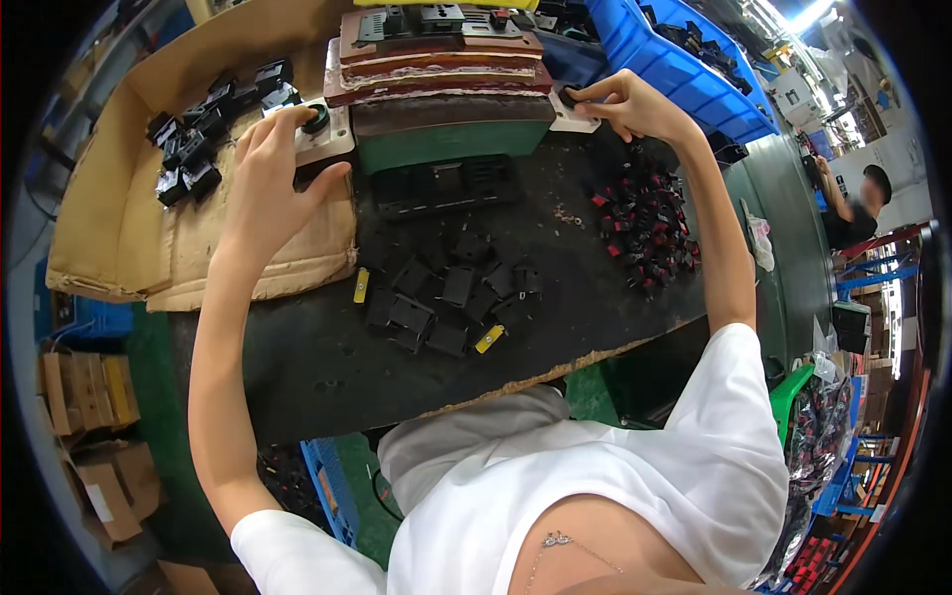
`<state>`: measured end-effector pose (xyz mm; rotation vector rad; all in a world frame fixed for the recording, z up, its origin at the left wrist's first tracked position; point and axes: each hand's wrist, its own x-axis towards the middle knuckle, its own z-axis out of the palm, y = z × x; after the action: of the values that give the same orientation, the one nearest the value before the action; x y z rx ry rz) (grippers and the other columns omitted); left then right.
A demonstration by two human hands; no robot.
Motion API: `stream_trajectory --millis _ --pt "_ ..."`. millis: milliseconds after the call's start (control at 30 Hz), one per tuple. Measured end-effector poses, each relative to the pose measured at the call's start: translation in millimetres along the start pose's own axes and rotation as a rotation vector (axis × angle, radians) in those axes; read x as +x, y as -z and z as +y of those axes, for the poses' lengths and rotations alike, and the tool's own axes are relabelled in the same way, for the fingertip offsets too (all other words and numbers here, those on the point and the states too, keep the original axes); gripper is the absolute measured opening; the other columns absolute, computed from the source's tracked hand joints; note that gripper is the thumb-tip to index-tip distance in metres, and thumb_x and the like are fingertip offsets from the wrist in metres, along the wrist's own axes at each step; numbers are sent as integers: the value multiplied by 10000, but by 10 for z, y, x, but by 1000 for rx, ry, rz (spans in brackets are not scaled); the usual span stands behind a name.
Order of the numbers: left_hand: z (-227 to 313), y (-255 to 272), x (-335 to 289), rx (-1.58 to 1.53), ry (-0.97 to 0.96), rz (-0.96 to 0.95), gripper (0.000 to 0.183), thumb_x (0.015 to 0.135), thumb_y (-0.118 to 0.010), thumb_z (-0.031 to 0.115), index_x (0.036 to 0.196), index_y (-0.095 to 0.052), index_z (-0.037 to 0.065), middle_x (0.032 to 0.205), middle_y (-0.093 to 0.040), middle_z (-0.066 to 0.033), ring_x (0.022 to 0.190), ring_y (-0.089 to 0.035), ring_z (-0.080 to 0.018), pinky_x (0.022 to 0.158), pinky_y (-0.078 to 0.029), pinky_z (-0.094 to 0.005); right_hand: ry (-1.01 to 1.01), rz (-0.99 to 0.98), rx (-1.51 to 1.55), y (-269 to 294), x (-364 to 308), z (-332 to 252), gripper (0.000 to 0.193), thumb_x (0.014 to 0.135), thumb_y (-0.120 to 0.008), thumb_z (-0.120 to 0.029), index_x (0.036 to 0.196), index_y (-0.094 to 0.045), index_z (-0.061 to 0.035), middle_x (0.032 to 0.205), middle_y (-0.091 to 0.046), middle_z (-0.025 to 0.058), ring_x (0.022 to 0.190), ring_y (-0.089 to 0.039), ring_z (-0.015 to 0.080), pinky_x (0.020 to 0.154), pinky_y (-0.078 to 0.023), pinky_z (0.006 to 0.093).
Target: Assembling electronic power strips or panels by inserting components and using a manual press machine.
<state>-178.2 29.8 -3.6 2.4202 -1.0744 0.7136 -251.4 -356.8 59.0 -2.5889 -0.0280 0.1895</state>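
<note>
My left hand (270,178) reaches to a dark round push button (315,120) on a pale block; its fingertips touch the button and its thumb is spread away. On the other side, my right hand (640,107) has its fingertips on a second dark round button (568,96) on a white block (575,122). Neither hand holds anything. Between them stands a green block (456,144) under a stack of brown plates (436,74), topped by a metal fixture (416,25) with black parts. In front of it lies a long black slotted piece (446,186).
Black plastic housings (456,288) lie on the dark table near two yellow pieces (489,339). Small red-and-black parts (650,233) are heaped at right. A cardboard tray (109,228) holds black parts at left. Blue bins (684,74) stand at the back right; another person (855,208) is beyond.
</note>
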Motion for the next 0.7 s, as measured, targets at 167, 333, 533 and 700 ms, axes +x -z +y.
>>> stream_trajectory --millis 167,333,533,700 --pt "4 18 2 -28 18 -20 520 752 -686 334 1111 -481 19 1085 -569 -118 1083 -488 -316 940 -348 -408 -10 -4 16 6 17 -41 316 849 -628 -212 1101 -622 -22 501 -501 -12 355 -390 30 334 -286 193" --pt "-86 35 9 -19 -12 85 496 780 -668 292 1162 -471 45 1163 -539 -127 1141 -453 -308 982 -307 -405 1 -1 10 9 19 -36 309 856 -618 -212 1097 -624 -18 508 -507 -12 356 -391 30 332 -283 194" --pt "-98 108 21 -17 7 260 508 804 -646 209 1260 -455 91 1244 -504 -129 1189 -430 -293 1000 -309 -390 15 11 -26 10 13 -69 302 858 -616 -230 1061 -637 -8 505 -504 -10 366 -397 39 350 -302 210" --pt "-106 86 -1 -41 21 242 495 812 -630 238 1251 -447 98 1231 -491 -139 1189 -410 -287 997 -287 -397 137 220 -438 -17 127 -393 204 865 -596 -197 884 -667 -6 502 -493 26 410 -452 108 425 -363 249"
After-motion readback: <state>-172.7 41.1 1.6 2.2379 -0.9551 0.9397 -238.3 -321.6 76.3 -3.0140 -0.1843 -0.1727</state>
